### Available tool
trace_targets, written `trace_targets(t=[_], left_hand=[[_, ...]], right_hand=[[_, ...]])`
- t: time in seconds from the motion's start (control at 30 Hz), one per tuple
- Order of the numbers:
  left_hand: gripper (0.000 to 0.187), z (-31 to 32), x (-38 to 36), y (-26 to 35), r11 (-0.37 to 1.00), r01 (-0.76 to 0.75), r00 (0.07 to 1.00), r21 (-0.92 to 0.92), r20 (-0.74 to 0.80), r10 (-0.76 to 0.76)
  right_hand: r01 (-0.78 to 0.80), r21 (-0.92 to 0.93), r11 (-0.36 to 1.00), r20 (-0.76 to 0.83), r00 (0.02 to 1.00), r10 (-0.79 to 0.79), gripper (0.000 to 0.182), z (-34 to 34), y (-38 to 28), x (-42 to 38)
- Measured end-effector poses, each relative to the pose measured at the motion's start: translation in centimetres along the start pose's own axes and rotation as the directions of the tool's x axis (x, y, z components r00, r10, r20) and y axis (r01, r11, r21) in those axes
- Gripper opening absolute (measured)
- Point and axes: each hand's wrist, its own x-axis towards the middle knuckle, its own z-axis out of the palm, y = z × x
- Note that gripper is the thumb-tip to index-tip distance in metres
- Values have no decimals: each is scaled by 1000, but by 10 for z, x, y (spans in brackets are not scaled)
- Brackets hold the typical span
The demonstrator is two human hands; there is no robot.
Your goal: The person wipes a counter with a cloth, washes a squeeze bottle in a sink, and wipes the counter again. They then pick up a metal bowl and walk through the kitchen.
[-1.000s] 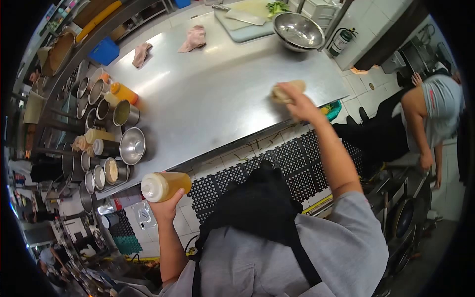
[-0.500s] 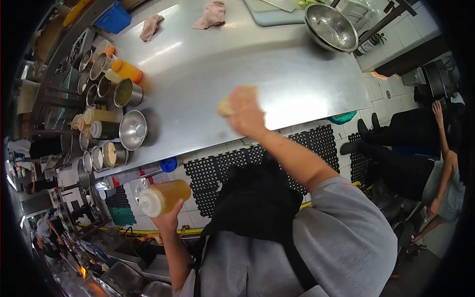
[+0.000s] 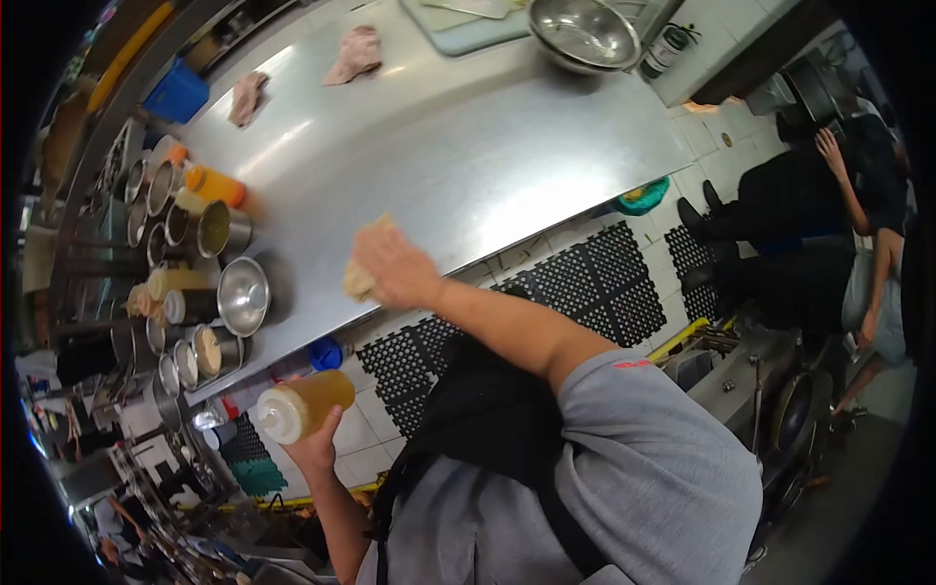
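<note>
My right hand (image 3: 398,268) presses a tan cloth (image 3: 360,281) flat against the steel worktop (image 3: 419,146), close to its front edge. Only the cloth's edges show around my fingers. In my left hand (image 3: 317,444) is a squeeze bottle (image 3: 307,405) of amber liquid, held off the table's front edge with its white cap tilted to the left. My fingers wrap around the bottle's lower side. A steel bowl (image 3: 243,296) sits on the worktop to the left of my right hand.
Several metal containers (image 3: 224,229) and squeeze bottles (image 3: 214,185) line the worktop's left end. Two pinkish cloths (image 3: 355,54) lie at the back. Stacked steel bowls (image 3: 585,34) stand beside a cutting board (image 3: 463,29). Other people (image 3: 809,234) are at the right, by pans (image 3: 792,409).
My right hand has slid the cloth left and toward the front edge. My left hand still holds the bottle. The whole view has shifted and turned slightly.
</note>
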Motion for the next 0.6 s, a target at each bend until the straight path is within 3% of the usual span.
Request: trace_targets(t=[0.17, 0.27, 0.4, 0.43, 0.47, 0.5, 0.6], left_hand=[[81, 42, 37, 3, 999, -28, 993, 24, 113, 26], [83, 81, 57, 11, 1000, -11, 991, -3, 134, 12], [83, 138, 78, 36, 1000, 20, 991, 20, 130, -23], [83, 151, 82, 41, 999, 16, 990, 41, 139, -21], [83, 163, 86, 46, 999, 20, 990, 50, 137, -27], [81, 175, 91, 51, 999, -11, 989, 51, 146, 4], [80, 201, 104, 68, 997, -18, 985, 80, 175, 4]], right_hand=[[-300, -229, 926, -127, 952, 277, 67, -111, 168, -30], [-484, -301, 821, -149, 875, 461, 71, -176, 263, -38], [-526, -371, 765, -221, 850, 478, 69, -243, 369, -58], [-584, -382, 716, -136, 802, 582, 70, -268, 381, -60], [-675, -421, 607, -67, 690, 721, 70, -285, 400, -59], [-653, -338, 678, -252, 757, 603, 70, -283, 433, -75], [-617, -387, 685, -341, 786, 515, 70, -309, 480, -90]])
